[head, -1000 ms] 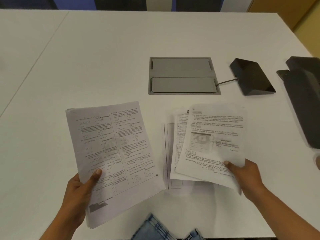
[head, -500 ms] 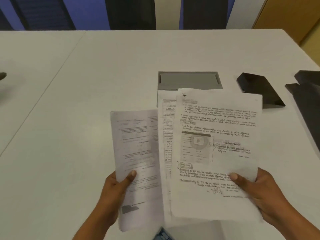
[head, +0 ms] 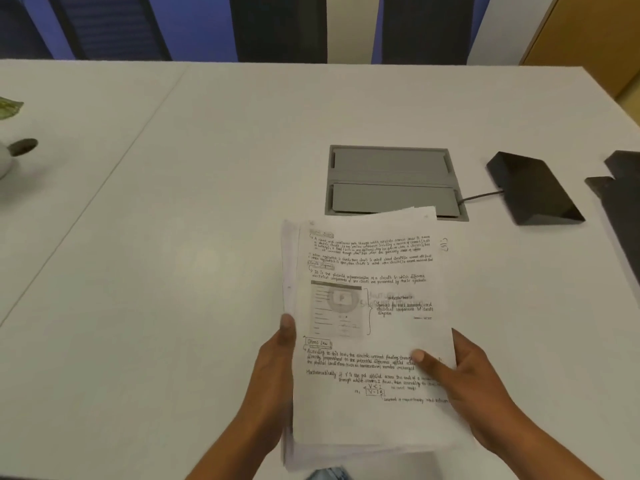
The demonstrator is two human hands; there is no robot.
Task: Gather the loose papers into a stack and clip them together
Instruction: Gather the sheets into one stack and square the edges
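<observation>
Gripping both side edges, the left hand point(head: 273, 372) and right hand point(head: 474, 382) are clamped on the stack of white handwritten paper sheets point(head: 370, 327), held above the white table point(head: 173, 237). Lower sheets are hidden, edges uneven; the grey recessed cable hatch point(head: 391, 178) is partly covered.

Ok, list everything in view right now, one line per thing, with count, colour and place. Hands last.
stack of papers: one stack, white with handwritten notes on top, held above the near table edge
table: one, white, fills most of the view
cable hatch: one, grey, set into the table beyond the papers
wedge-shaped box: one, black, right of the hatch, with a cable
dark object: one, black, cut off by the right edge
plant pot: one, white, at the left edge, with a leaf above
left hand: grips the stack's left edge
right hand: grips the right edge, thumb on top
</observation>
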